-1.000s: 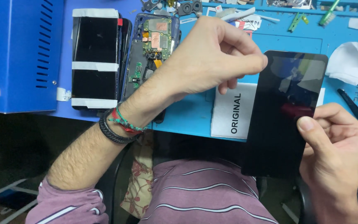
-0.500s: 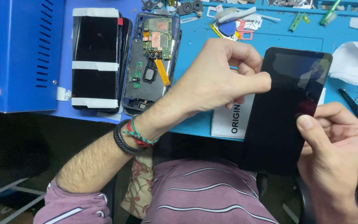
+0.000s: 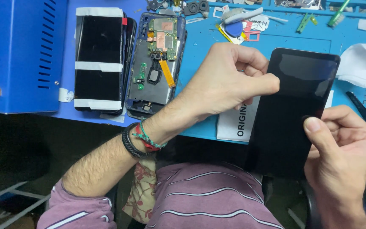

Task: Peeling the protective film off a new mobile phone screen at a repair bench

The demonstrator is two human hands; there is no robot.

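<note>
The right hand (image 3: pixel 339 148) holds the flat black glass phone screen panel (image 3: pixel 293 110) upright over the lap, its grip pinching the panel's right edge with the thumb pressed on the dark face and the fingers behind. The left hand (image 3: pixel 229 80), wearing dark and coloured cord bracelets (image 3: pixel 140 138) at the wrist, reaches across and pinches the panel's upper left edge between thumb and curled fingers. This looks like the step of checking or peeling at the screen's edge; a next move would call for a steady hold from the right grip while the left works along the rim without flexing the glass. Just behind the left grip, a white printed paper slip (image 3: pixel 236 121) lies on the blue mat-covered table (image 3: pixel 200 42). Farther left of it sits an opened blue phone body with bare circuit board (image 3: pixel 155 59), then a black phone banded with white tape (image 3: pixel 100 63), and a blue metal box (image 3: pixel 20 55). Beyond the right grip lies a crumpled white tissue (image 3: pixel 361 63).
</note>
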